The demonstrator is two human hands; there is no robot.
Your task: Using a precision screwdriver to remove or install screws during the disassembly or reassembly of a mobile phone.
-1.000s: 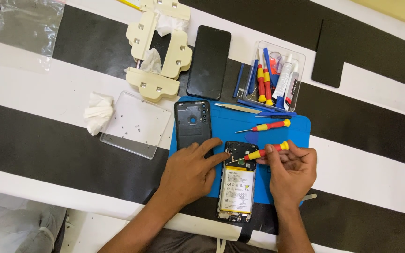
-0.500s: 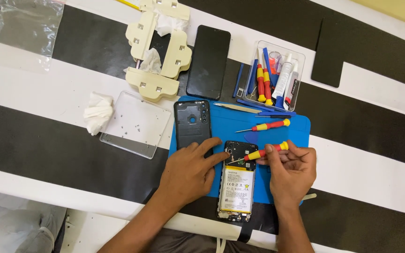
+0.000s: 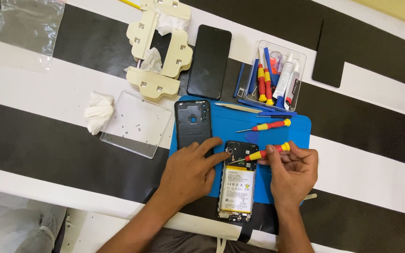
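Note:
An opened phone [image 3: 236, 187] lies face down on a blue mat [image 3: 287, 140], its white battery showing. My right hand [image 3: 292, 173] grips a red and yellow screwdriver [image 3: 263, 153], whose tip rests on the phone's upper part. My left hand [image 3: 189, 172] lies flat beside the phone, its index finger touching the phone's top left corner. The black back cover [image 3: 192, 124] lies just above my left hand.
A second red and yellow screwdriver [image 3: 268, 125] and tweezers [image 3: 237, 107] lie on the mat. A clear tool box [image 3: 277, 77], a black screen panel [image 3: 209, 61], cream clamps [image 3: 158, 51], a clear tray [image 3: 134, 122] with small screws, a tissue [image 3: 98, 110] and a black pad [image 3: 330, 54] surround it.

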